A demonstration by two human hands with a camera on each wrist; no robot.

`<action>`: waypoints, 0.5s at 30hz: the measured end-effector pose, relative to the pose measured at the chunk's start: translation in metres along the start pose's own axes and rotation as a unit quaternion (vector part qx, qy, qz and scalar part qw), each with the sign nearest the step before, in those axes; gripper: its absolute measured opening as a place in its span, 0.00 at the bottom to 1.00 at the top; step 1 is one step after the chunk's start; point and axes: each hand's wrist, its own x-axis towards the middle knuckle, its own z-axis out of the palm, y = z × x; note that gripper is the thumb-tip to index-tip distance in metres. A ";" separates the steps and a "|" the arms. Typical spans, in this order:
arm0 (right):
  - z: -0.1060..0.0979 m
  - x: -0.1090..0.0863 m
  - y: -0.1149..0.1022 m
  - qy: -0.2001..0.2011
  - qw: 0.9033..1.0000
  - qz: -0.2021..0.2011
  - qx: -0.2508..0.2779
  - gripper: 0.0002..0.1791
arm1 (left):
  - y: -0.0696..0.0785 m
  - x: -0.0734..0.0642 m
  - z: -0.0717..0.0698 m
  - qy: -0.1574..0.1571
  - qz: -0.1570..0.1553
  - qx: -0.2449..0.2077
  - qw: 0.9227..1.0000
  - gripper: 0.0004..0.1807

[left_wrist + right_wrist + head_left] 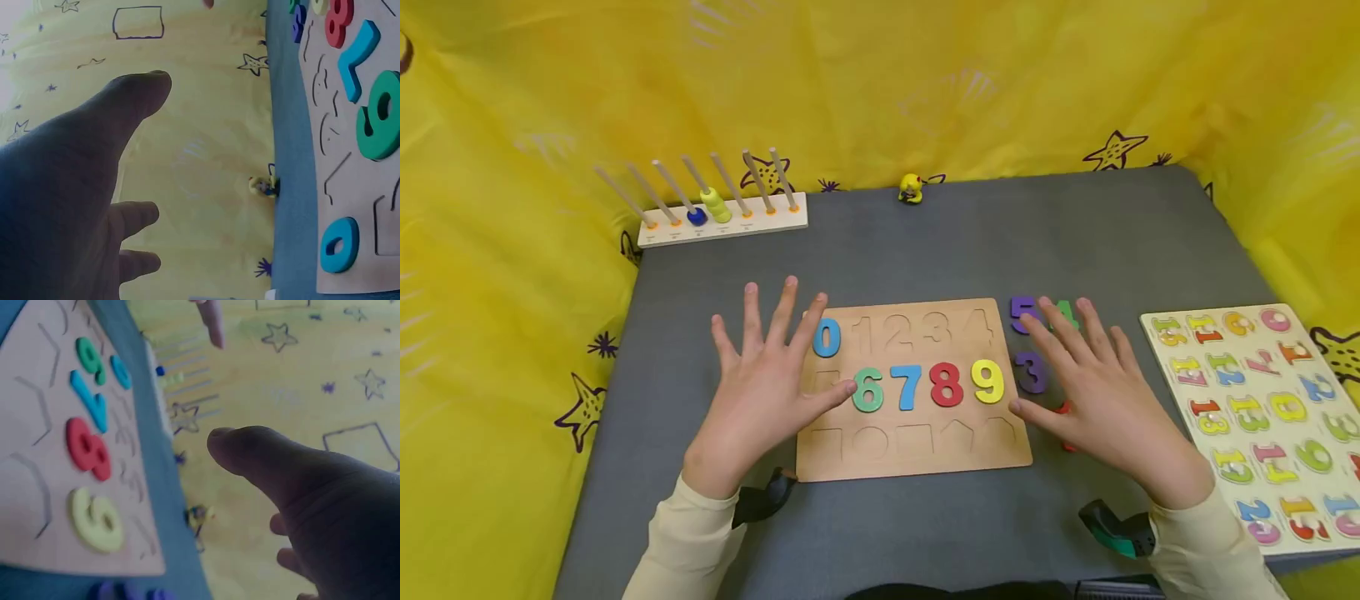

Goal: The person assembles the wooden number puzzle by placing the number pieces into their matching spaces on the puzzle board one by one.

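Note:
Both hands are raised with fingers spread, holding nothing. My left hand (763, 383) is over the left side of a wooden number board (917, 454), its thumb overlapping the edge of the green 6 (868, 390) in the head view. My right hand (1105, 396) hovers beyond the board's right edge. It partly covers a purple 5 (1022, 314), a green 4 (1066, 314) and a red piece (1064, 408); a purple 3 (1031, 372) lies beside it. On the board sit a blue 0 (827, 338), blue 7 (906, 387), red 8 (946, 384) and yellow 9 (987, 382).
A second board with many coloured numbers (1255, 392) lies at the right table edge. A peg stand (722, 231) with a blue bead and yellow-green beads stands back left. A small yellow figurine (911, 189) is at the back edge, before a yellow cloth (865, 92).

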 end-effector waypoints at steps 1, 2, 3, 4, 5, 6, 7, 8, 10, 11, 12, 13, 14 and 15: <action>0.003 -0.005 0.004 0.004 1.000 0.003 0.004 0.56 | -0.002 0.000 0.001 -0.001 0.002 0.001 1.000 0.59; 0.006 -0.010 0.008 0.009 1.000 0.006 0.007 0.56 | -0.004 0.000 0.003 -0.002 0.005 0.002 1.000 0.58; 0.010 -0.015 0.011 0.016 1.000 0.008 0.011 0.57 | -0.007 -0.001 0.005 -0.006 0.007 0.000 1.000 0.58; 0.014 -0.021 0.015 0.024 1.000 0.009 0.013 0.57 | -0.010 -0.001 0.007 -0.013 0.011 -0.003 1.000 0.58; 0.018 -0.028 0.018 0.035 0.999 0.008 0.019 0.57 | -0.014 -0.003 0.009 -0.020 0.016 -0.008 1.000 0.58; 0.022 -0.035 0.021 0.044 0.999 0.010 0.023 0.57 | -0.018 -0.004 0.012 -0.026 0.021 -0.015 0.999 0.58; 0.027 -0.041 0.023 0.051 0.998 0.014 0.028 0.56 | -0.023 -0.006 0.015 -0.034 0.027 -0.024 0.999 0.58; 0.031 -0.048 0.025 0.058 0.998 0.016 0.034 0.55 | -0.029 -0.008 0.018 -0.042 0.033 -0.035 0.998 0.59; 0.040 -0.061 0.029 0.068 0.996 0.022 0.049 0.52 | -0.041 -0.014 0.027 -0.054 0.051 -0.060 0.995 0.59; 0.045 -0.068 0.031 0.069 0.996 0.029 0.058 0.51 | -0.047 -0.017 0.032 -0.059 0.064 -0.073 0.994 0.59; 0.049 -0.073 0.033 0.068 0.995 0.037 0.064 0.51 | -0.054 -0.021 0.038 -0.063 0.077 -0.087 0.991 0.59; 0.053 -0.078 0.035 0.064 0.995 0.042 0.071 0.51 | -0.060 -0.024 0.043 -0.068 0.090 -0.100 0.989 0.58; 0.057 -0.083 0.038 0.064 0.994 0.045 0.077 0.51 | -0.065 -0.027 0.049 -0.072 0.103 -0.114 0.985 0.58; 0.061 -0.088 0.041 0.062 0.993 0.051 0.083 0.51 | -0.069 -0.030 0.054 -0.076 0.115 -0.126 0.982 0.57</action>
